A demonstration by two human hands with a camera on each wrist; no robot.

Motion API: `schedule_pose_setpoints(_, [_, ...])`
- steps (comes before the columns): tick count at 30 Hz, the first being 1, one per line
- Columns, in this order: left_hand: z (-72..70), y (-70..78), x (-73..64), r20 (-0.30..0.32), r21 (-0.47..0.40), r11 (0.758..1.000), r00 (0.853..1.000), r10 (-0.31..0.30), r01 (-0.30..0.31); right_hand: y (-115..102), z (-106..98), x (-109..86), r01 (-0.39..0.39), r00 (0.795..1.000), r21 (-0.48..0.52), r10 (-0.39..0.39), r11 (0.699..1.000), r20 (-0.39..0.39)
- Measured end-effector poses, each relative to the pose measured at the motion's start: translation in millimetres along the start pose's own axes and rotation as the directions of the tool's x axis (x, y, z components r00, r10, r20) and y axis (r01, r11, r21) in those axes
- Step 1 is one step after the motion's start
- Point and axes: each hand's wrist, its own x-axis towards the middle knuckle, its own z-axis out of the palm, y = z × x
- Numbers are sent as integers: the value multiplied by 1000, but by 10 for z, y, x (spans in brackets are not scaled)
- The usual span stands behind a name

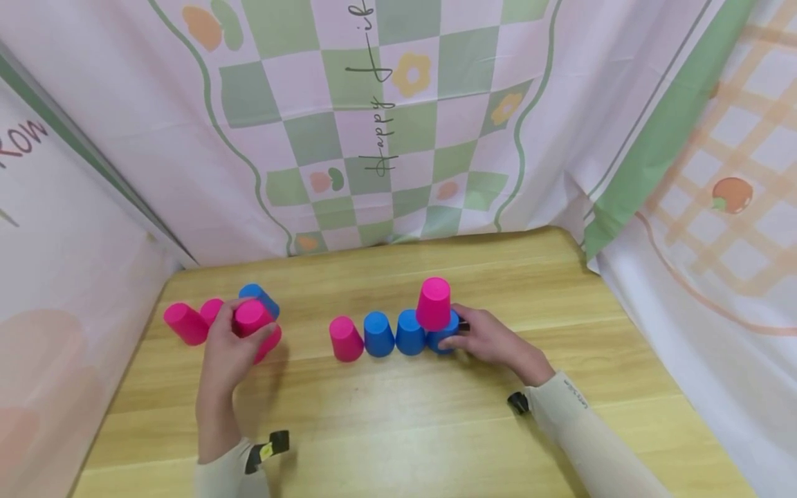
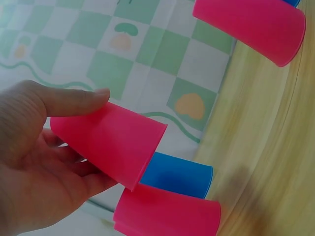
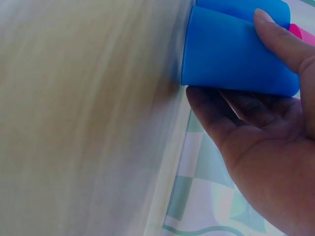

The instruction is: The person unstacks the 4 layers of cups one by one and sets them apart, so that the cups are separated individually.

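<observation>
My left hand [image 1: 227, 353] grips an upside-down pink cup [image 2: 108, 145] between thumb and fingers. It is raised above another pink cup [image 1: 269, 342] and close to a blue cup [image 1: 260, 299] at the left. On the right, a row holds a pink cup [image 1: 346, 339], a blue cup [image 1: 379, 335], a second blue cup [image 1: 411, 333] and an end blue cup [image 3: 236, 51]. Around that end cup my right hand [image 1: 488, 337] has its thumb in front and its fingers behind. A pink cup [image 1: 434, 304] rests on top at this end of the row.
Two more pink cups stand at the far left, one [image 1: 185, 324] nearer the table's left edge and one [image 1: 212, 310] partly behind my left hand. The wooden table [image 1: 386, 429] is bordered by patterned curtains [image 1: 386, 138] at the back and both sides.
</observation>
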Motion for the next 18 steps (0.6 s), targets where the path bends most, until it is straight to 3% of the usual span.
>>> schedule_pose_setpoints(8, [-22, -12, 30, -36, -14, 999, 998, -50, 50, 9, 5, 3, 6, 1000, 6, -6, 1000, -1])
schedule_pose_setpoints(18, [38, -57, 69, -4, -28, 998, 999, -54, 54, 2, 3, -1, 18, 1000, 6, -18, 1000, -8])
